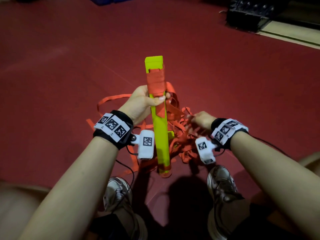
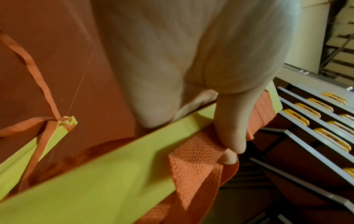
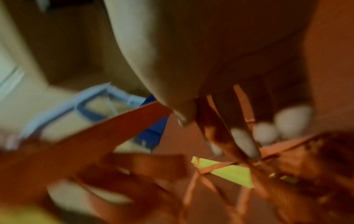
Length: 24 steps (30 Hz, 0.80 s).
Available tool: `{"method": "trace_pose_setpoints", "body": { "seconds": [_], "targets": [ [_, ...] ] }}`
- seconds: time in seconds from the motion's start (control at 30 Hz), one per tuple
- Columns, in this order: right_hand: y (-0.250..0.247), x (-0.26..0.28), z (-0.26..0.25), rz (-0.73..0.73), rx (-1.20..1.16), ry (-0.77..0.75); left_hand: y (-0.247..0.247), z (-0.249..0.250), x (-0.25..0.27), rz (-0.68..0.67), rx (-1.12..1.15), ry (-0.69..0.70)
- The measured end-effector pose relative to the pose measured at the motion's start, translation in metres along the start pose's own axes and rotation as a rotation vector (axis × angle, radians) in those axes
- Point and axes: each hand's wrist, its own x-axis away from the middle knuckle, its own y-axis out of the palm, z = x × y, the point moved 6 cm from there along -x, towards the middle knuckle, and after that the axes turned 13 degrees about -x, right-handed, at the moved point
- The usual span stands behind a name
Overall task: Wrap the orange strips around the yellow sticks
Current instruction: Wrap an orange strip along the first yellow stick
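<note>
A long yellow stick (image 1: pixel 160 134) stands nearly upright over the floor, its upper part bound with orange strip windings (image 1: pixel 155 80). My left hand (image 1: pixel 147 99) grips the stick just below the windings, thumb pressing the strip onto it (image 2: pixel 229 136). A tangled pile of orange strips (image 1: pixel 180 135) lies on the floor behind the stick. My right hand (image 1: pixel 197 122) is down in that pile with orange strips (image 3: pixel 220 136) running between its fingers; the right wrist view is blurred. A second yellow stick (image 2: pixel 34 151) lies on the floor, strips caught on its notched end.
The floor is a dark red mat (image 1: pixel 69 66). My two shoes (image 1: pixel 117 193) stand close below the stick's foot. A black box (image 1: pixel 249 16) sits at the far right. A rack with yellow handles (image 2: pixel 314 118) shows in the left wrist view.
</note>
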Motion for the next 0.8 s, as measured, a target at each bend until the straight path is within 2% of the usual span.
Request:
{"method": "trace_pose_setpoints", "body": {
  "seconds": [0.07, 0.13, 0.17, 0.23, 0.3, 0.37, 0.47, 0.53, 0.6, 0.67, 0.8],
  "targets": [
    [-0.022, -0.006, -0.016, 0.198, -0.353, -0.058, 0.002, -0.005, -0.001, -0.006, -0.029, -0.018],
    [-0.04, 0.002, -0.052, 0.326, -0.548, -0.211, 0.002, -0.007, -0.003, 0.001, -0.039, -0.027],
    [-0.045, 0.013, -0.074, 0.345, -0.623, -0.313, 0.002, -0.007, -0.004, 0.007, -0.041, -0.031],
    [-0.047, 0.035, -0.115, 0.292, -0.718, -0.514, 0.004, -0.006, -0.005, 0.015, -0.046, -0.029],
    [-0.042, 0.053, -0.141, 0.243, -0.66, -0.636, 0.007, -0.007, -0.006, 0.011, -0.049, -0.035],
    [-0.039, 0.058, -0.148, 0.27, -0.519, -0.671, 0.008, -0.009, -0.007, 0.011, -0.035, -0.051],
    [-0.03, 0.056, -0.143, 0.256, -0.355, -0.632, 0.006, -0.01, -0.003, -0.028, -0.051, -0.073],
    [-0.022, 0.057, -0.139, 0.199, -0.385, -0.616, 0.014, -0.009, 0.002, -0.102, -0.046, -0.093],
    [-0.015, 0.06, -0.141, 0.141, -0.523, -0.636, 0.024, -0.012, 0.007, -0.166, -0.053, -0.122],
    [-0.01, 0.064, -0.147, 0.093, -0.617, -0.67, 0.029, -0.016, 0.007, -0.187, -0.072, -0.143],
    [-0.004, 0.064, -0.15, -0.003, -0.621, -0.704, 0.025, -0.011, 0.007, -0.151, -0.021, -0.132]
  ]
}}
